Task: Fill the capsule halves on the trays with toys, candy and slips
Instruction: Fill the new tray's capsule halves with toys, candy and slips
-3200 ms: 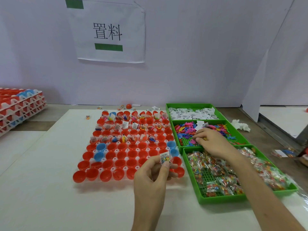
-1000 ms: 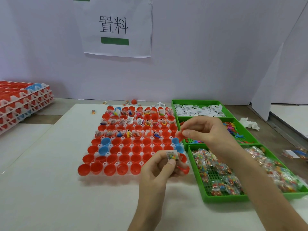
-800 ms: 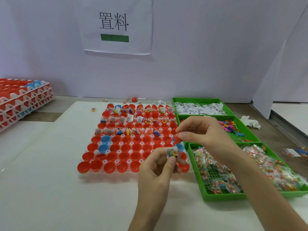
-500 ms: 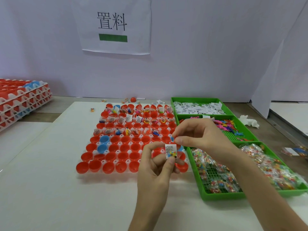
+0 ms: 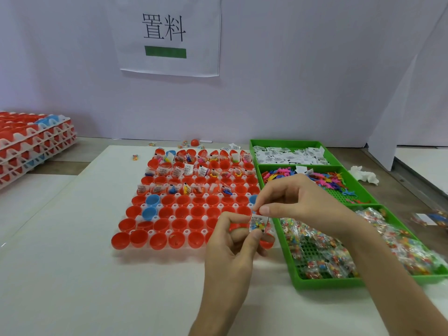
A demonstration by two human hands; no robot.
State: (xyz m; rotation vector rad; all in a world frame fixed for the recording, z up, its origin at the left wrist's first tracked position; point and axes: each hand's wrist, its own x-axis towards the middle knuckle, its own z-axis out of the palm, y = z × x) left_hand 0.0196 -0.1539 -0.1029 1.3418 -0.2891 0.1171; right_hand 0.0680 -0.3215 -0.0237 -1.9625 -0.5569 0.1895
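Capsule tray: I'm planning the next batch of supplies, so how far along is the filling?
Done: the far rows of capsule halves mostly hold slips, toys or candy. In hand: the left hand pinches a candy packet, and the right hand pinches a small piece beside it, mostly hidden. Left: the near rows on the tray look mostly empty, so roughly half remains.

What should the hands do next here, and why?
Probably carry both pieces to an empty red capsule half in the near rows and drop them in: the left hand pinches a candy packet, the right hand pinches a small piece right above it, and the near rows look mostly unfilled.
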